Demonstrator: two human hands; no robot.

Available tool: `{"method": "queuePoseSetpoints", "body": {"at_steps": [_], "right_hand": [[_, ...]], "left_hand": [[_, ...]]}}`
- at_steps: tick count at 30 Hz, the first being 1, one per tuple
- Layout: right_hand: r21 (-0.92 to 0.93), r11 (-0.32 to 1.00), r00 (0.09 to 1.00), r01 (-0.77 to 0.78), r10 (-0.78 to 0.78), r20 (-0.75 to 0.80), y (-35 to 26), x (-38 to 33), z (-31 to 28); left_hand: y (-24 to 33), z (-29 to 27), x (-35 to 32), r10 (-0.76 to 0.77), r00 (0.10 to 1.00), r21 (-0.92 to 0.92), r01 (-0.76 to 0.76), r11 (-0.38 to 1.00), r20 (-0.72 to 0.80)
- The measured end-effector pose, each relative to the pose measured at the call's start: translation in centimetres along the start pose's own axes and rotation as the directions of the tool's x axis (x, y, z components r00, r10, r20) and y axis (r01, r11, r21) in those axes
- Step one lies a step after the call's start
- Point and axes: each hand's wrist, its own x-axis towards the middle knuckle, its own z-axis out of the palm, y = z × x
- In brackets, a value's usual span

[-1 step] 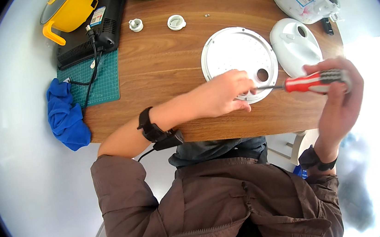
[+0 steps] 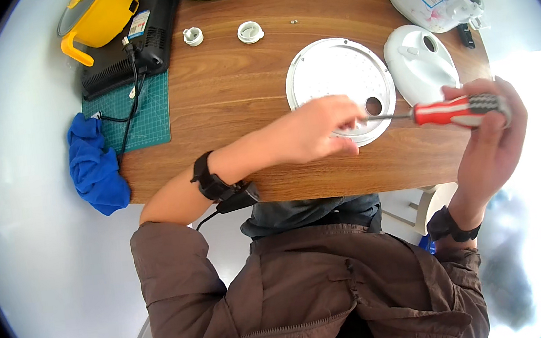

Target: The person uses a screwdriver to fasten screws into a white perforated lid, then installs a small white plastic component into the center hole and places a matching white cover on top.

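A red, white and black-handled screwdriver (image 2: 456, 112) lies nearly level in my right hand (image 2: 491, 139), whose fingers wrap its handle. Its thin metal shaft points left and ends at the fingertips of my left hand (image 2: 322, 130). Those fingers are curled with the thumb a little apart; anything between them is too small or hidden to make out. Under and beyond my left hand is a round white disc-shaped plate (image 2: 333, 70) with a dark round hole near its right edge. My left hand covers part of its near rim.
Right of the plate sits an oval white cover (image 2: 417, 61); behind it stands a white appliance body (image 2: 434, 0). Two small white caps (image 2: 250, 32) and tiny bits (image 2: 294, 22) lie farther back. At left are a yellow pot (image 2: 100, 18), a black appliance (image 2: 158, 42), a green mat (image 2: 153, 118) and blue cloth (image 2: 95, 164).
My right hand and the screwdriver have shifted slightly right and a little away from me. My left hand has moved up slightly. The plate stays in place.
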Motion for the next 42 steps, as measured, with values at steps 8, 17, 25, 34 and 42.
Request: {"method": "queuePoseSetpoints", "body": {"at_steps": [8,17,25,34,42], "right_hand": [[0.701,0.67,0.849,-0.246,0.498,-0.178,8.1,1.8,-1.1],[0.866,0.424,0.791,-0.266,0.609,-0.055,12.6,0.0,-0.4],[0.911,0.329,0.749,-0.248,0.661,-0.035,13.8,-0.9,0.6],[0.876,0.455,0.781,-0.162,0.602,-0.168,11.3,-1.6,0.7],[0.81,0.582,0.846,-0.075,0.467,-0.257,9.1,-1.3,1.5]], "left_hand": [[-4.1,-10.5,4.7,-0.024,0.944,0.617,0.234,0.751,-0.329],[-8.5,-11.4,7.6,-0.14,0.923,0.623,0.348,0.7,-0.359],[-8.2,-11.6,7.8,-0.096,0.934,0.66,0.314,0.682,-0.345],[-1.7,-8.2,6.5,-0.309,0.904,-0.413,0.171,0.894,-0.295],[1.0,-4.5,5.9,-0.214,0.955,-0.723,0.0,0.691,-0.205]]}}
